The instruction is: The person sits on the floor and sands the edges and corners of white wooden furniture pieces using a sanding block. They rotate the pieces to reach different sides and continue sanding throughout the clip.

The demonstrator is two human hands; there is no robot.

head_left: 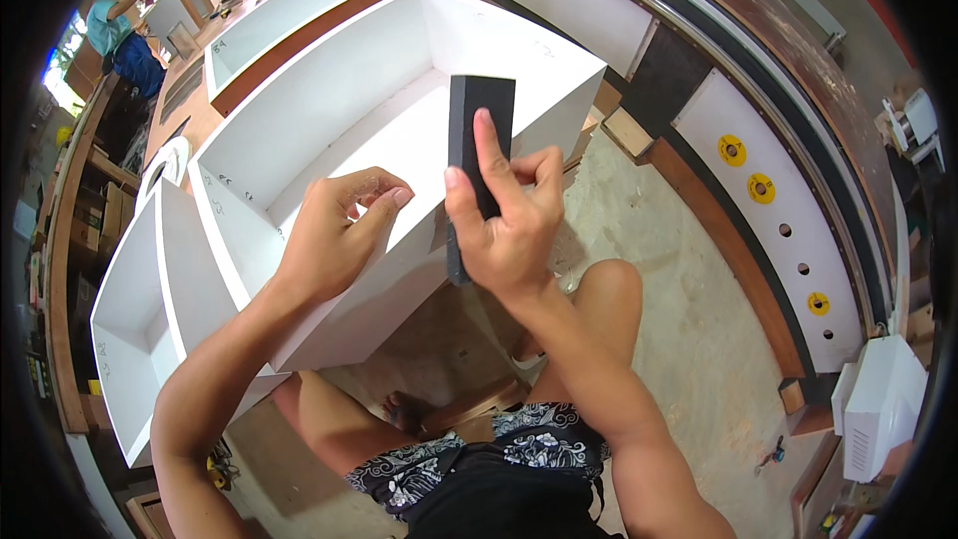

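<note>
My right hand [513, 217] grips a dark rectangular block [485, 101], possibly a sanding block, with the index finger and thumb laid along its face. It is held upright over the near edge of a large white open box [329, 131], like a cabinet carcass. To its left, my left hand [348, 228] hovers over the box with thumb and fingertips pinched together; whether anything small is between them cannot be told. Pencil marks show on the box's inner walls.
A smaller white box [135, 314] stands at the left, another white box [314, 11] behind. A person [123, 37] is at the far left. Along the right runs a long bench [748, 15] with a white panel [778, 232] bearing round holes. My knees are below the large box.
</note>
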